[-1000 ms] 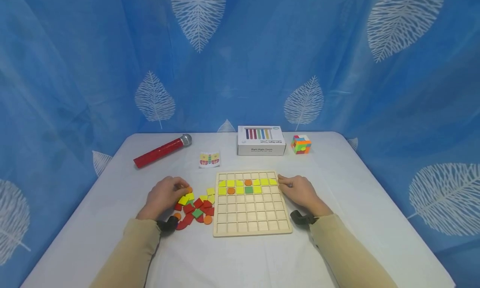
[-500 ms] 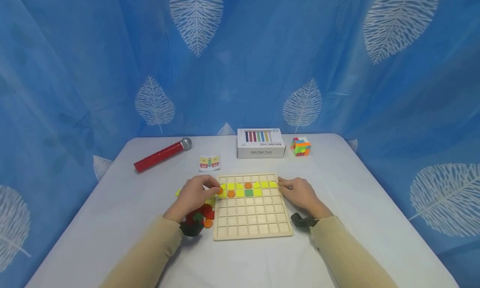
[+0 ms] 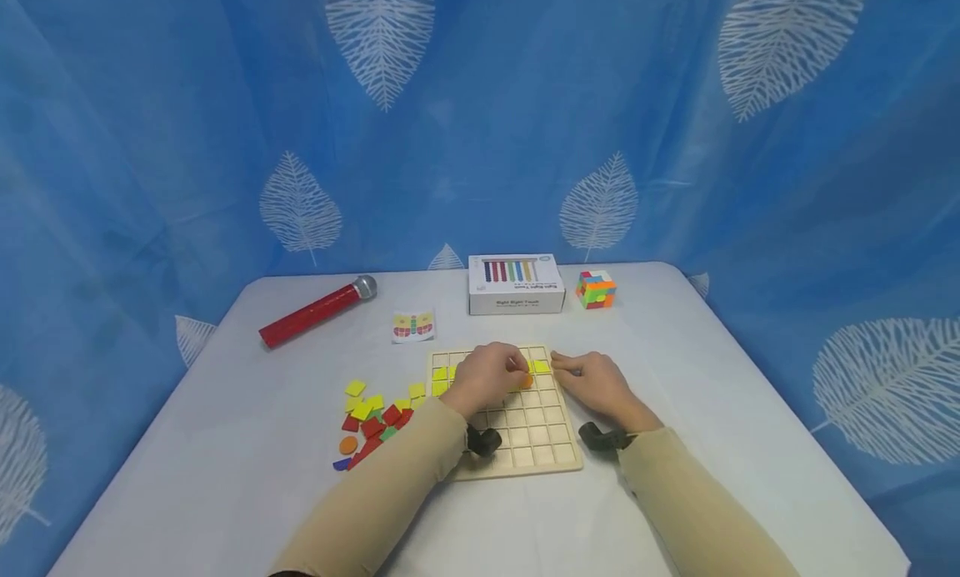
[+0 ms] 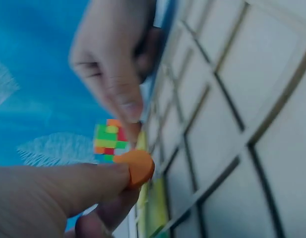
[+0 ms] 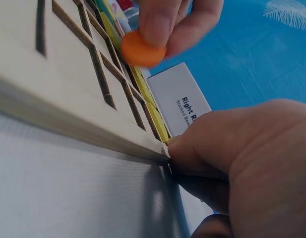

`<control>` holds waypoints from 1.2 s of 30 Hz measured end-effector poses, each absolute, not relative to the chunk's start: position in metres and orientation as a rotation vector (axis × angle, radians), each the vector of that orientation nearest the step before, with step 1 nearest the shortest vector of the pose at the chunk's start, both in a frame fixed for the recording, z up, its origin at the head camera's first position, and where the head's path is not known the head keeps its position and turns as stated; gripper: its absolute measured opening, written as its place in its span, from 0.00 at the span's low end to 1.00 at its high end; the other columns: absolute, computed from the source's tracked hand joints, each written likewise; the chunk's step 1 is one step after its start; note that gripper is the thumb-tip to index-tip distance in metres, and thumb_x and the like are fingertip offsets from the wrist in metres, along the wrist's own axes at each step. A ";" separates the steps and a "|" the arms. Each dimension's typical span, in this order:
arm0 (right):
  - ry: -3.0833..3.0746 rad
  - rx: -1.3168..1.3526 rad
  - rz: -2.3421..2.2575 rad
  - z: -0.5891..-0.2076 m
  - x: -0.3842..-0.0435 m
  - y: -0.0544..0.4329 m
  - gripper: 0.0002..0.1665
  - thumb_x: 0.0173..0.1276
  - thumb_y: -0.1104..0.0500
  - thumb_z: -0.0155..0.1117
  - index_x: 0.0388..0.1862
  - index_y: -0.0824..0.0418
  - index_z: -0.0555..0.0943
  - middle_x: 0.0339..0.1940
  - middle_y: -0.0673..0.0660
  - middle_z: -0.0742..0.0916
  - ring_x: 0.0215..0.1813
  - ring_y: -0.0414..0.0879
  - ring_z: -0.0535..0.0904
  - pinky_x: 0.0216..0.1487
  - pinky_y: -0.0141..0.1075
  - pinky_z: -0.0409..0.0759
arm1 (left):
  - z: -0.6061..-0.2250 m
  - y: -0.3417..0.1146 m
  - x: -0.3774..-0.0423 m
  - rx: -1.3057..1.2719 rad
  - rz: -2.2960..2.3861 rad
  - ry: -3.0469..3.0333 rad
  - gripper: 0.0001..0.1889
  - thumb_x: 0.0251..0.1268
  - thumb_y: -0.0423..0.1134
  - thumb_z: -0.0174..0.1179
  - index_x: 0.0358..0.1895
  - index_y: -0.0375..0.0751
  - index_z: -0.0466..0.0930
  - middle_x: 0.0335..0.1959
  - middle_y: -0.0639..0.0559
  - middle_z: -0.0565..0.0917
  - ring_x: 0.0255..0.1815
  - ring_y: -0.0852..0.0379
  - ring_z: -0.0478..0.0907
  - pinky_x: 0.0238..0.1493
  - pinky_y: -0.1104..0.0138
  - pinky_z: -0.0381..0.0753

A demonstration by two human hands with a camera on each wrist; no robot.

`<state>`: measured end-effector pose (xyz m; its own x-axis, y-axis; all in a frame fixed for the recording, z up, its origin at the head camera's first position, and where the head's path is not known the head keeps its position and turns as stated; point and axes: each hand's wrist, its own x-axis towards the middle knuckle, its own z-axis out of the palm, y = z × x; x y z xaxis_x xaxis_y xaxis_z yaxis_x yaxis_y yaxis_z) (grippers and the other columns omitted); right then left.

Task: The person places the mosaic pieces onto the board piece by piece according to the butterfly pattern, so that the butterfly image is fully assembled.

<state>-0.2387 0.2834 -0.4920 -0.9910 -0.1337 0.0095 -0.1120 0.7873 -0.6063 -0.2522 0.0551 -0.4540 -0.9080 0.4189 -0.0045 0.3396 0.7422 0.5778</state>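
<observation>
An orange disc [image 3: 527, 381] is pinched between the thumb and fingers of my left hand [image 3: 489, 375], above the upper right part of a wooden grid board [image 3: 534, 435]. In the left wrist view the disc [image 4: 137, 168] hangs just off the board's surface. My right hand [image 3: 597, 385] grips the board's right edge near its top corner; the right wrist view has the thumb [image 5: 180, 144] lying on that edge. Yellow tiles [image 3: 540, 366] sit in the upper rows. My left hand and forearm hide part of those rows.
Left of the board lie loose tiles [image 3: 362, 411] in yellow, red, green, orange and blue. Behind stand a picture card [image 3: 413, 326], a red microphone [image 3: 315, 313], a white box [image 3: 516, 298] and a puzzle cube [image 3: 596, 291].
My left hand has carried the orange disc from the loose tiles rightward across the board. My right hand has stayed at the board's edge.
</observation>
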 end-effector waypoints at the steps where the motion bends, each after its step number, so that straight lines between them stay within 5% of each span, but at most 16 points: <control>1: 2.942 -0.200 -0.996 -0.492 -0.239 0.283 0.23 0.75 0.48 0.63 0.64 0.53 0.83 0.68 0.50 0.82 0.74 0.59 0.73 0.71 0.58 0.71 | -0.455 0.059 -0.253 0.624 0.863 2.822 0.02 0.67 0.46 0.70 0.39 0.56 0.88 0.40 0.59 0.89 0.41 0.59 0.83 0.39 0.62 0.80; 16: 2.953 -0.184 -1.010 -0.493 -0.237 0.282 0.22 0.74 0.49 0.64 0.63 0.55 0.83 0.68 0.49 0.82 0.73 0.58 0.73 0.71 0.57 0.71 | -0.457 0.077 -0.252 0.663 0.558 2.937 0.06 0.69 0.42 0.67 0.34 0.59 0.91 0.39 0.65 0.88 0.40 0.61 0.83 0.39 0.58 0.82; 21: 2.947 -0.185 -1.017 -0.494 -0.238 0.281 0.22 0.74 0.48 0.63 0.63 0.54 0.83 0.68 0.49 0.82 0.74 0.59 0.73 0.72 0.57 0.70 | -0.455 0.066 -0.248 0.699 0.648 2.942 0.06 0.70 0.43 0.66 0.42 0.56 0.92 0.43 0.62 0.89 0.46 0.59 0.84 0.42 0.59 0.82; 26: 2.924 -0.167 -0.992 -0.494 -0.237 0.280 0.23 0.75 0.47 0.62 0.64 0.53 0.82 0.70 0.49 0.81 0.75 0.60 0.71 0.73 0.59 0.68 | -0.439 0.029 -0.240 0.577 0.814 2.960 0.11 0.71 0.46 0.66 0.52 0.55 0.89 0.46 0.58 0.89 0.48 0.56 0.84 0.42 0.60 0.82; 36: 2.927 -0.127 -0.968 -0.492 -0.237 0.280 0.23 0.76 0.47 0.61 0.65 0.53 0.82 0.71 0.48 0.80 0.76 0.61 0.70 0.73 0.60 0.67 | -0.447 -0.108 -0.232 0.013 1.023 2.945 0.15 0.70 0.48 0.66 0.56 0.50 0.86 0.53 0.49 0.86 0.50 0.49 0.78 0.52 0.53 0.80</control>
